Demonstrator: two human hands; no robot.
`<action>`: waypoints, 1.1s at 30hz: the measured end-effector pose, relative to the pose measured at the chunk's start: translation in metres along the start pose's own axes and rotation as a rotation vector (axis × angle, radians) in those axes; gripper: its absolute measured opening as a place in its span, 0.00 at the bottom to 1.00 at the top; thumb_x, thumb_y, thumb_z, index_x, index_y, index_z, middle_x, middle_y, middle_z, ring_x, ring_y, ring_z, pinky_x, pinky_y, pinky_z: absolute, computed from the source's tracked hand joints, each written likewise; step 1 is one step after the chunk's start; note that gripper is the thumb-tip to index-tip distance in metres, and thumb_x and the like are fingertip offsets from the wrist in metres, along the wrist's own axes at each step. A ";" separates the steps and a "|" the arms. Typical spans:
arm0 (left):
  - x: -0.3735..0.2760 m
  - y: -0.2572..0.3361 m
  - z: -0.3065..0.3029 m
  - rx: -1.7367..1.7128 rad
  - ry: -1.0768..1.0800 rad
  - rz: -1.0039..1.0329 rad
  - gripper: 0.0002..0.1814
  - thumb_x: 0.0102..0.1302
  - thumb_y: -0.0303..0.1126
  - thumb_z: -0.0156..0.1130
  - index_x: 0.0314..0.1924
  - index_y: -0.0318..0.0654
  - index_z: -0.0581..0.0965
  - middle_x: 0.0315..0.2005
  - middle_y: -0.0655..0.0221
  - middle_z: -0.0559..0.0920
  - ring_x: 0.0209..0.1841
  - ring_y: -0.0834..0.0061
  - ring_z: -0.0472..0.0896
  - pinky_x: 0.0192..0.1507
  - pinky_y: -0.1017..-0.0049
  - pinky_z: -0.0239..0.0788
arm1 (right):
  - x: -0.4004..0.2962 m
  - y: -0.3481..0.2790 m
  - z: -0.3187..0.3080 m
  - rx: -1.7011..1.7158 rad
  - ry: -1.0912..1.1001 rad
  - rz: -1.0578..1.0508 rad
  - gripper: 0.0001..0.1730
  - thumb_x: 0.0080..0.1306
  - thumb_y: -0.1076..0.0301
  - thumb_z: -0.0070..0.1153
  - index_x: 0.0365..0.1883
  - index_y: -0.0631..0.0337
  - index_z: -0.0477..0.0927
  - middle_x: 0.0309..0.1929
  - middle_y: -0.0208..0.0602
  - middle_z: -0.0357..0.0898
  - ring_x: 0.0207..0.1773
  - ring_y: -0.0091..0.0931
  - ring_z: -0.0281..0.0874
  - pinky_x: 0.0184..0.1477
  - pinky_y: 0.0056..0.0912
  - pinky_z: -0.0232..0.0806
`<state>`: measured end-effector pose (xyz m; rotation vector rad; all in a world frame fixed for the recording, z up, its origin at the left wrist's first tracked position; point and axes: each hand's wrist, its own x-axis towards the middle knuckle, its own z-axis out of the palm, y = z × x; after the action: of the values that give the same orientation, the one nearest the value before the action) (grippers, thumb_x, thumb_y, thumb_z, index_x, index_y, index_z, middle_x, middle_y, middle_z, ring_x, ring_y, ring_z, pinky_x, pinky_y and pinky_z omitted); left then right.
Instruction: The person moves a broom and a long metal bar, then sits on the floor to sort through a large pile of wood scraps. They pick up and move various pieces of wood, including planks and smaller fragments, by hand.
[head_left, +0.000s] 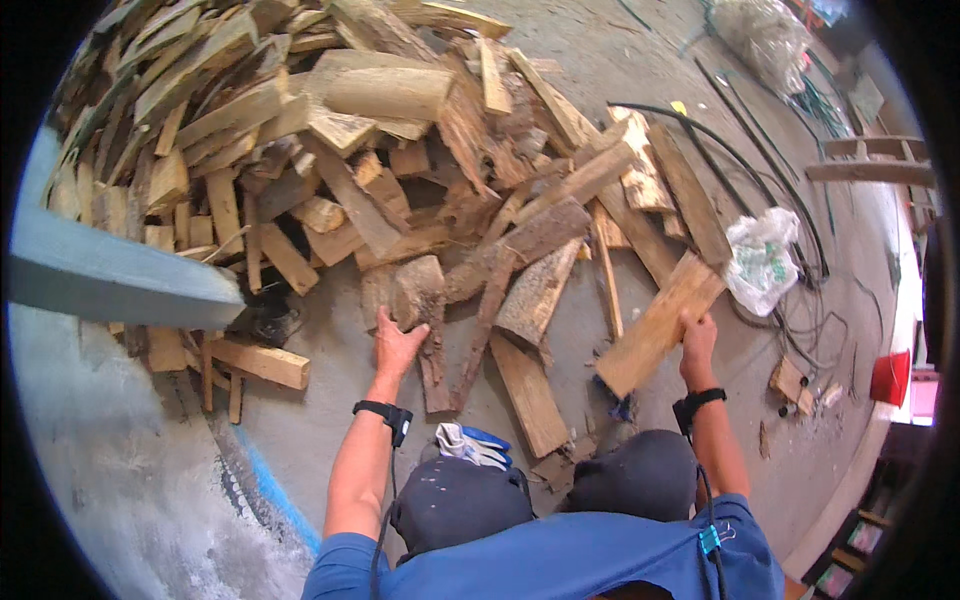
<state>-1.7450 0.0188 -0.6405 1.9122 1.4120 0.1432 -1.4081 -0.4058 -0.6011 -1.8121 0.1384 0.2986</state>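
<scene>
My right hand (699, 346) grips the edge of a flat, pale split plank (660, 326), which slants up to the right above the floor. My left hand (397, 346) reaches to the near end of a short, bark-edged firewood chunk (418, 283), thumb spread wide from the fingers. Whether it touches the chunk I cannot tell. Beside that hand, two narrow bark strips (480, 330) lean together in a V. A rounded log piece (538, 296) and a flat board (531, 394) lie between my hands.
A large heap of split firewood (375, 90) fills the far left. A grey-blue beam (120, 262) juts in at left. Work gloves (472, 444) lie by my knees. To the right are a white plastic bag (763, 259), black hose (757, 180) and a red bucket (890, 378).
</scene>
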 end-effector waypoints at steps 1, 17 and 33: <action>0.004 0.000 0.006 0.008 -0.012 0.028 0.58 0.51 0.45 0.79 0.75 0.27 0.57 0.62 0.36 0.76 0.65 0.45 0.76 0.67 0.59 0.68 | 0.008 -0.003 -0.011 -0.113 0.113 0.008 0.24 0.63 0.62 0.65 0.50 0.72 0.78 0.43 0.38 0.80 0.44 0.27 0.76 0.47 0.34 0.70; -0.002 0.012 0.015 0.142 -0.076 -0.050 0.73 0.51 0.62 0.76 0.78 0.21 0.42 0.75 0.32 0.56 0.78 0.43 0.57 0.77 0.60 0.54 | -0.105 0.076 0.027 -0.912 -0.383 -0.240 0.45 0.54 0.62 0.70 0.67 0.65 0.62 0.60 0.60 0.66 0.61 0.56 0.71 0.59 0.53 0.71; -0.007 0.016 0.009 0.211 -0.062 -0.048 0.68 0.50 0.54 0.73 0.78 0.21 0.46 0.69 0.33 0.67 0.69 0.42 0.71 0.70 0.58 0.65 | -0.006 -0.005 -0.107 -1.090 -0.010 -0.614 0.36 0.55 0.74 0.58 0.66 0.58 0.73 0.57 0.54 0.74 0.59 0.49 0.74 0.62 0.46 0.69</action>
<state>-1.7311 0.0062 -0.6352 2.0320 1.4787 -0.0913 -1.3985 -0.5075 -0.5697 -2.7924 -0.7134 -0.1015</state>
